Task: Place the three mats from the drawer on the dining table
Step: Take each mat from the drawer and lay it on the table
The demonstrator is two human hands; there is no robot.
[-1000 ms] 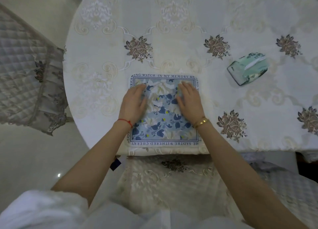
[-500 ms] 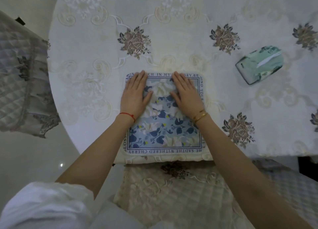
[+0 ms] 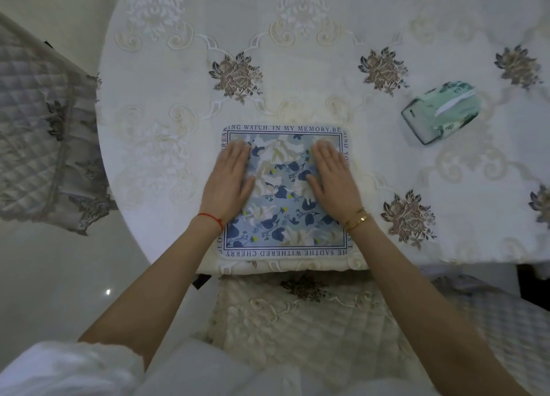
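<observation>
Round dining table (image 3: 297,68), covered in a cream embroidered cloth with brown rose motifs, fills the upper view. Two quilted chair covers: one at far left (image 3: 32,145), one tucked under the near table edge (image 3: 297,315).

Square blue-and-white floral mat with a lettered border (image 3: 284,205) lies flat on the cloth, its near edge almost level with the table rim. Only one mat surface shows; whether others are stacked beneath it cannot be told.

Left hand (image 3: 229,181): fully open, palm down, pressing the mat's left side, gripping nothing. Right hand (image 3: 333,181): likewise flat and open on the right side, gripping nothing. Fingertips blurred, so both look mid-stroke. Red thread on left wrist, gold bangle on right.

Green plastic tissue pack (image 3: 440,112) sits well apart, to the right.

Judgement: smoothing or squaring step for this mat.

Risks:
- Mat sits close to the rim; a pull toward the body could slide it over the edge.
- Pressing and sweeping may drag the loose cloth with the mat, bunching it.
- If mats are stacked, a sideways stroke could skew the pile.
</observation>
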